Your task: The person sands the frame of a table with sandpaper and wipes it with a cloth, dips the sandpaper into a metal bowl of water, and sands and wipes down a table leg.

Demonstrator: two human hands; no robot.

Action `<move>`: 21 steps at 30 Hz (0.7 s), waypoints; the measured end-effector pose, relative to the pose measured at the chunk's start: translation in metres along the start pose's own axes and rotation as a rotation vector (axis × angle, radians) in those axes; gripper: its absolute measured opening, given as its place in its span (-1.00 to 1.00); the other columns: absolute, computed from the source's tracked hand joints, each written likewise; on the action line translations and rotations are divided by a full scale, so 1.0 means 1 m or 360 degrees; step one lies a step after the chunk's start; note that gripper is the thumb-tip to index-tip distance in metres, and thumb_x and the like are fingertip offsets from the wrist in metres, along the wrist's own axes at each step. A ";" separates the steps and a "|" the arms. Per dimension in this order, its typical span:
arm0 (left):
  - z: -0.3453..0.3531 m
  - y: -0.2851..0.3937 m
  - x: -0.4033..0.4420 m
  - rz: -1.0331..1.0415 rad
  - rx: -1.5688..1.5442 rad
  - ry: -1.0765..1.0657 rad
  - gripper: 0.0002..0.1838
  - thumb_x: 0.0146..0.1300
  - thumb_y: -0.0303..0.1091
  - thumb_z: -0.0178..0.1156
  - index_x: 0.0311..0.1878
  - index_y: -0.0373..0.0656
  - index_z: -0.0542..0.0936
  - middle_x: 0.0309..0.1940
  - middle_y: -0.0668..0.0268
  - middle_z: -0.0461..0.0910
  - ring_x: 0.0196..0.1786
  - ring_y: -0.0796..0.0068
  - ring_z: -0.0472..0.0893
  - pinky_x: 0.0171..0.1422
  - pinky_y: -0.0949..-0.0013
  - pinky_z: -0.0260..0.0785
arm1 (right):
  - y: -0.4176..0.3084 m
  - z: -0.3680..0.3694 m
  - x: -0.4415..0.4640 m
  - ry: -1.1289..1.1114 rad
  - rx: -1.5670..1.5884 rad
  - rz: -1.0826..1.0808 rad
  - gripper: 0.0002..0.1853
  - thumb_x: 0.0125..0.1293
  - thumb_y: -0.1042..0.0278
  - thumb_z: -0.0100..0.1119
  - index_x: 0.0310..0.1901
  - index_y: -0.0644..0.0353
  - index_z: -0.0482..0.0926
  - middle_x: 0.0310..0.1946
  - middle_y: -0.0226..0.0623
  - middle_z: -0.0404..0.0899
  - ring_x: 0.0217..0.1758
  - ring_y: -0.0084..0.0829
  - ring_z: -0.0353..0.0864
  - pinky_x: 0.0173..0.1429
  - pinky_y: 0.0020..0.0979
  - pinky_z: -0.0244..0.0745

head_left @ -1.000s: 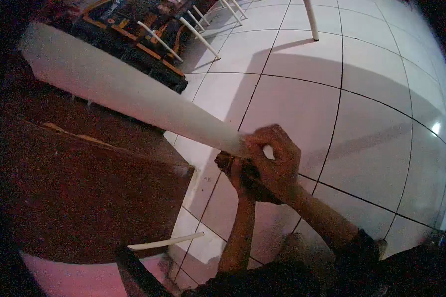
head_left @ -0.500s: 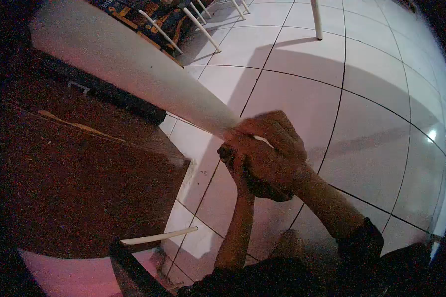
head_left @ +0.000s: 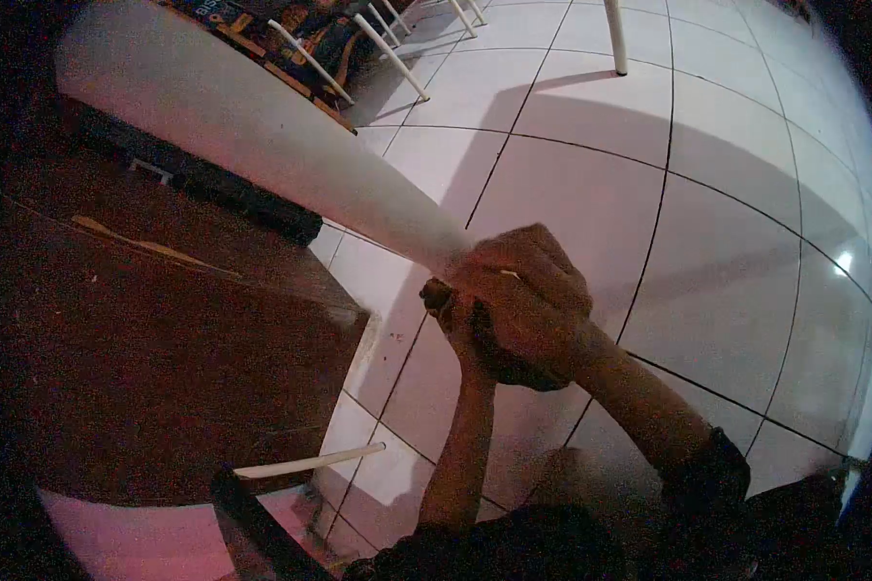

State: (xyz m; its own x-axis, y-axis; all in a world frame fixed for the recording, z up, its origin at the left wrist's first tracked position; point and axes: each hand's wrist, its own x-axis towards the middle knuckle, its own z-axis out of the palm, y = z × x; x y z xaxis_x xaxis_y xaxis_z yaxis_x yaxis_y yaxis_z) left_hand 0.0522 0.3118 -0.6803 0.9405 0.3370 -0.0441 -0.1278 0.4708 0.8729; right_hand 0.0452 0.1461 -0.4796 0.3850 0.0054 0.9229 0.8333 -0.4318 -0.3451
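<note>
Both hands are together at the middle of the view, above the tiled floor. My right hand (head_left: 538, 300) is closed, fingers bent, lying over and against my left hand. My left hand (head_left: 463, 324) is mostly covered by it and also closed. A small dark, knobbly end (head_left: 436, 294) sticks out at the left hand's fingers; its kind does not show. Below the right hand is a dark shape (head_left: 525, 372), too dim to name. The narrow end of a long white post-like surface (head_left: 358, 179) appears right behind the fingers; whether they touch it, I cannot tell.
A dark brown wooden panel (head_left: 174, 358) fills the left side, with a black bar (head_left: 203, 194) along its upper edge. A pale rod (head_left: 310, 461) juts out lower left. Thin white legs (head_left: 392, 56) and another white leg (head_left: 617, 39) stand on the white tiles (head_left: 591, 174).
My right hand has turned slightly and the light gap between its fingers has narrowed. Both hands stay together in nearly the same place.
</note>
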 end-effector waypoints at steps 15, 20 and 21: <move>0.047 0.035 -0.016 0.0265 -0.0030 -0.0145 -0.61 0.17 -0.28 0.28 0.00 -0.16 0.39 -0.15 0.38 0.41 -0.10 0.47 0.45 0.02 0.36 0.40 | 0.002 0.004 0.019 0.0196 0.0076 0.0006 -0.64 -0.15 0.53 0.38 -0.20 0.13 0.66 -0.31 -0.31 0.59 -0.28 -0.29 0.59 -0.27 -0.35 0.53; 0.042 0.035 -0.013 0.0150 -0.0004 -0.0118 -0.54 0.18 -0.29 0.27 0.09 -0.20 0.37 -0.11 0.32 0.43 -0.08 0.44 0.47 0.04 0.41 0.40 | 0.001 -0.011 -0.022 -0.0869 -0.0303 -0.0057 -0.64 -0.07 0.49 0.36 -0.14 0.22 0.63 -0.24 -0.23 0.61 -0.24 -0.26 0.61 -0.25 -0.31 0.56; 0.035 0.026 -0.006 0.0323 0.0227 -0.0140 -0.55 0.19 -0.28 0.26 0.10 -0.20 0.37 -0.09 0.29 0.43 -0.05 0.44 0.47 0.05 0.41 0.40 | 0.004 -0.009 -0.026 -0.0842 -0.0261 -0.0120 -0.64 -0.06 0.48 0.36 -0.14 0.25 0.63 -0.22 -0.22 0.61 -0.23 -0.25 0.61 -0.25 -0.29 0.57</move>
State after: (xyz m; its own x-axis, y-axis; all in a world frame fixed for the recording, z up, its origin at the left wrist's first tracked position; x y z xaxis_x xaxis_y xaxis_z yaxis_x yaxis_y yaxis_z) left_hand 0.0539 0.2933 -0.6399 0.9248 0.3374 0.1757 -0.2766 0.2793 0.9195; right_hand 0.0347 0.1367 -0.5034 0.5085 0.4757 0.7177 0.8100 -0.5471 -0.2113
